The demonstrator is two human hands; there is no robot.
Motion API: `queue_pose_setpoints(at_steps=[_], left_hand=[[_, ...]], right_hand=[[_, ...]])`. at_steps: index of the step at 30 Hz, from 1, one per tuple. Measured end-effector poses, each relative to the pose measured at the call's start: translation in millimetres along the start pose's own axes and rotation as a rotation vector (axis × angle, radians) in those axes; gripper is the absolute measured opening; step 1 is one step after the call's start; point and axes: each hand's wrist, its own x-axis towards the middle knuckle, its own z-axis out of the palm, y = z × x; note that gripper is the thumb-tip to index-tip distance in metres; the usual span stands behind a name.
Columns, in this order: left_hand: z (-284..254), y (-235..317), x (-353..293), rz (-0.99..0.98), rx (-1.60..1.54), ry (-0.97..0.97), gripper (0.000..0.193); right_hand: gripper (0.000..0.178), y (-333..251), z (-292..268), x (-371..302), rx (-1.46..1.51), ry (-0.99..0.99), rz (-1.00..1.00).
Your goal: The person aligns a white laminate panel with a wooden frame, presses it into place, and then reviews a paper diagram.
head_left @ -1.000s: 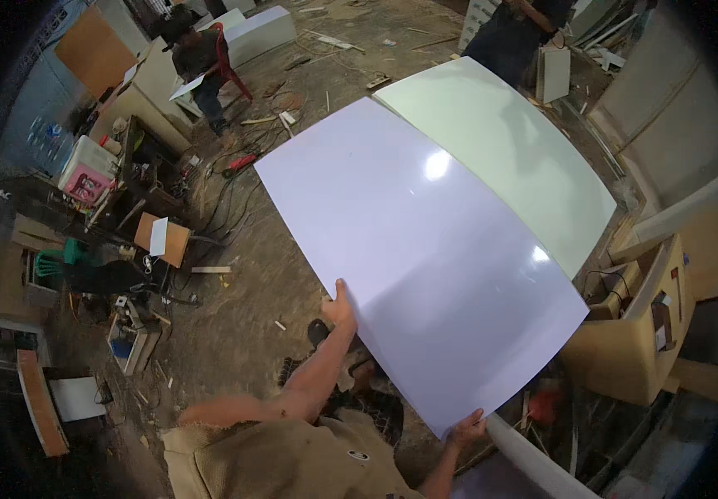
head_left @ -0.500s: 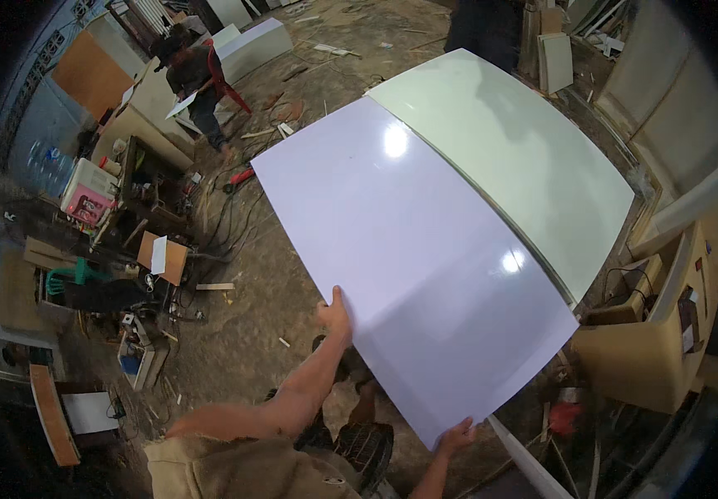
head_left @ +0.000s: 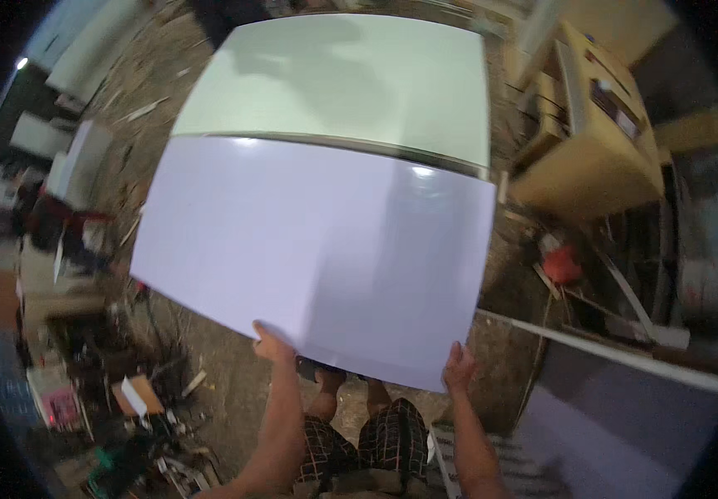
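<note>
A large glossy pale-lilac panel [head_left: 309, 249] spans the middle of the view, tilted slightly. My left hand [head_left: 274, 343] grips its near edge left of centre, thumb on top and fingers hidden beneath. At the near right corner my right hand [head_left: 459, 368] is closed round the panel's side edge. Beyond it lies a pale greenish-white panel [head_left: 334, 83], with a dark narrow gap between the two along the lilac panel's far edge. A shadow falls across both surfaces.
An open tan wooden cabinet [head_left: 592, 133] stands at the far right, with a red object [head_left: 560, 264] on the floor nearby. Another lilac panel [head_left: 617, 416] leans at lower right. A seated person [head_left: 47, 216] is at far left. Wood scraps and tools litter the lower left.
My view has swung to the right. The lilac panel has turned so its near edge now faces me more squarely. Both hands keep their grip on it.
</note>
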Motion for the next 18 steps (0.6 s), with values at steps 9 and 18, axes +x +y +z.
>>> queue_pose_setpoints(at_steps=[9,18], left_hand=[[28,-12,-4,0.115,0.113,-0.033,0.07],[14,9,12,0.18,0.631,-0.372,0.057]], right_hand=[[0.055,-47,-20,26,0.081,0.141,-0.002],[0.053,-27,-9,58,-0.155,0.192,0.077]])
